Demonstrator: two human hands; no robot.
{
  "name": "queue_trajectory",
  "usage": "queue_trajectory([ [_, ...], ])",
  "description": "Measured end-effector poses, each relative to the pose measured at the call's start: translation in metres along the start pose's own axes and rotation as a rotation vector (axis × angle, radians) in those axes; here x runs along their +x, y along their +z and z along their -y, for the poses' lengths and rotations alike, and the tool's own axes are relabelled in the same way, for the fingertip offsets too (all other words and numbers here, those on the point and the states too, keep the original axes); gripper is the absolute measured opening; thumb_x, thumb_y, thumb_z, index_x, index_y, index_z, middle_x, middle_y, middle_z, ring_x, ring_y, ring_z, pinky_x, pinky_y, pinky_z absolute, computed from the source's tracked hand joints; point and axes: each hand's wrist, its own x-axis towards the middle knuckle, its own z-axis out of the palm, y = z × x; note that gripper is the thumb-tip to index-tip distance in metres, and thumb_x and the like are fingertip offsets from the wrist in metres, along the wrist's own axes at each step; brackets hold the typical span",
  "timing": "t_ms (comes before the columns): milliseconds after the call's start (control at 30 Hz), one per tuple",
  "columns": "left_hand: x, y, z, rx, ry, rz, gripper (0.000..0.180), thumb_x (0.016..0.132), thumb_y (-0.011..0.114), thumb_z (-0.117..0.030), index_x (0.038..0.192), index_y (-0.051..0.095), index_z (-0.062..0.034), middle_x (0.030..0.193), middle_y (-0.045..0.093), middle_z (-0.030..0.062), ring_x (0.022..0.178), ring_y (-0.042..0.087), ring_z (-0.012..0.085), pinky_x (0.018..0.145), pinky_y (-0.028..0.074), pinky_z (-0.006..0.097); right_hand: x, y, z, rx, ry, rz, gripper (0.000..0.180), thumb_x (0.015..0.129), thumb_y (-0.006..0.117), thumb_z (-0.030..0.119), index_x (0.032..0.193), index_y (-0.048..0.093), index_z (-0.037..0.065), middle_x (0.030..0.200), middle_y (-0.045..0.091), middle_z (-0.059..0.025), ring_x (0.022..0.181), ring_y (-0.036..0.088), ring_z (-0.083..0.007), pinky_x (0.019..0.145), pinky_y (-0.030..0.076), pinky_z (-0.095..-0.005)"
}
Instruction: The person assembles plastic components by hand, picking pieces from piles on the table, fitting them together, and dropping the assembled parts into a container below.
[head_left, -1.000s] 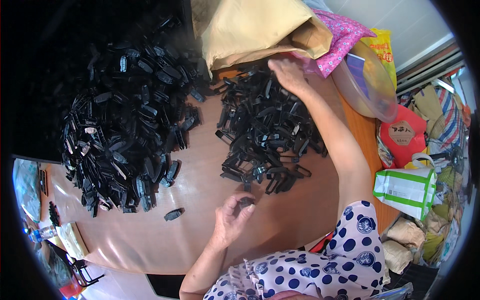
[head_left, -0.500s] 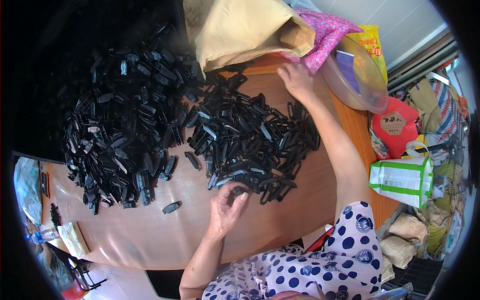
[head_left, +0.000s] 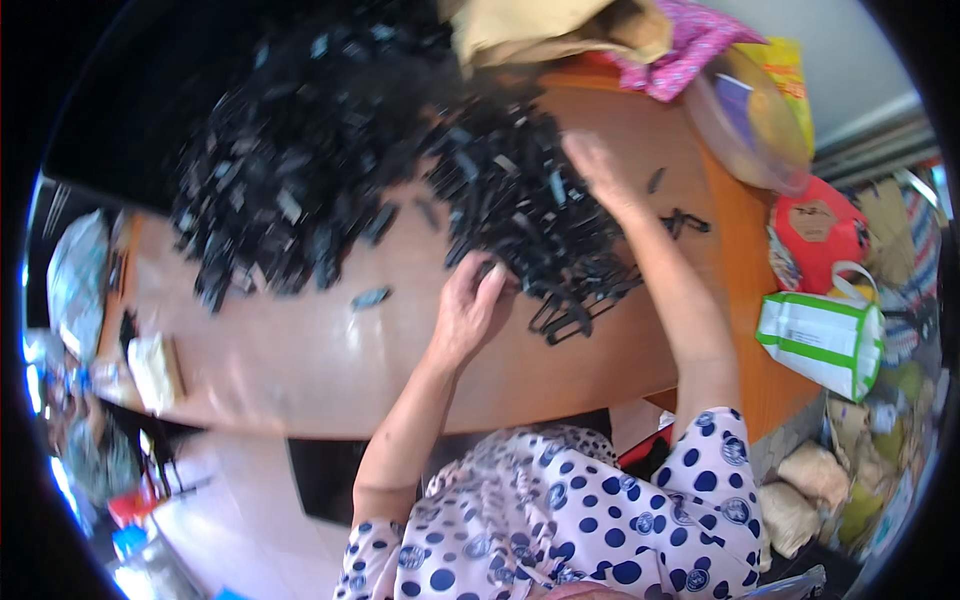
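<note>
Both busy — left hand (head_left: 468, 312) and right hand (head_left: 598, 172) touch black clip pile (head_left: 530, 215)

A single head-worn fisheye view looks steeply down from above the wooden table (head_left: 330, 370), close over it. The table fills the centre; its edges bend toward the dark circular rim.

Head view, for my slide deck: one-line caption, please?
Both hands, left hand and right hand, reach into a pile of black plastic pieces on a wooden table.

Both hands (head_left: 470, 310) (head_left: 598, 172) outstretched, fingers loose
</note>
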Motion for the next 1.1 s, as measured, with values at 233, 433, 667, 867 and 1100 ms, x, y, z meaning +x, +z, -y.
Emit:
queue_trajectory([
  [233,-0.063,-0.061,-0.030,-0.068,-0.153,-0.159,0.019,0.096,0.051,-0.010,0.112,0.056,-0.0022,0.088,0.060,0.0012,0.079,0.056,0.0071,0.072,0.047,0.022,-0.018,-0.067,0.096,0.330,0.417,0.012,0.033,0.095,0.055,0.027,0.116,0.059,0.002,0.114,0.058,-0.0127,0.102,0.059,-0.0212,0.088,0.046,-0.0305],
  [433,-0.058,-0.125,-0.040,1.137,0.128,-0.364,0.019,0.087,0.059,-0.017,0.103,0.062,-0.0066,0.098,0.059,0.0145,0.086,0.061,0.0358,0.074,0.049,0.042,-0.087,-0.071,0.120,-0.215,0.373,-0.015,0.032,0.091,0.057,0.033,0.110,0.056,0.008,0.101,0.057,-0.0147,0.089,0.060,-0.0348,0.074,0.049,-0.0434],
  [667,-0.059,-0.135,-0.029,1.218,0.061,-0.275,0.023,0.087,0.062,-0.020,0.106,0.062,-0.0062,0.096,0.057,0.0138,0.084,0.061,0.0325,0.073,0.048,0.040,-0.094,-0.034,0.154,-0.079,0.348,-0.138,0.030,0.088,0.062,0.022,0.112,0.054,0.008,0.102,0.056,-0.0157,0.089,0.060,-0.0334,0.073,0.049,-0.0413],
  [867,-0.079,-0.121,-0.019,1.214,0.088,-0.276,0.022,0.086,0.062,-0.019,0.102,0.059,-0.0042,0.101,0.055,0.0156,0.085,0.059,0.0388,0.073,0.047,0.045,-0.089,-0.079,0.198,0.089,0.182,0.181,0.019,0.082,0.067,0.016,0.096,0.058,0.007,0.101,0.053,-0.0133,0.078,0.060,-0.0309,0.068,0.048,-0.0402],
  [1100,-0.077,-0.102,-0.019,1.164,0.224,-0.229,0.019,0.085,0.060,-0.014,0.099,0.053,-0.0040,0.094,0.058,0.0171,0.083,0.058,0.0405,0.071,0.047,0.045,-0.125,-0.079,0.224,-0.238,-0.141,0.347,0.012,0.074,0.065,0.013,0.080,0.058,0.006,0.093,0.051,-0.0081,0.091,0.051,-0.0239,0.073,0.050,-0.0327],
])
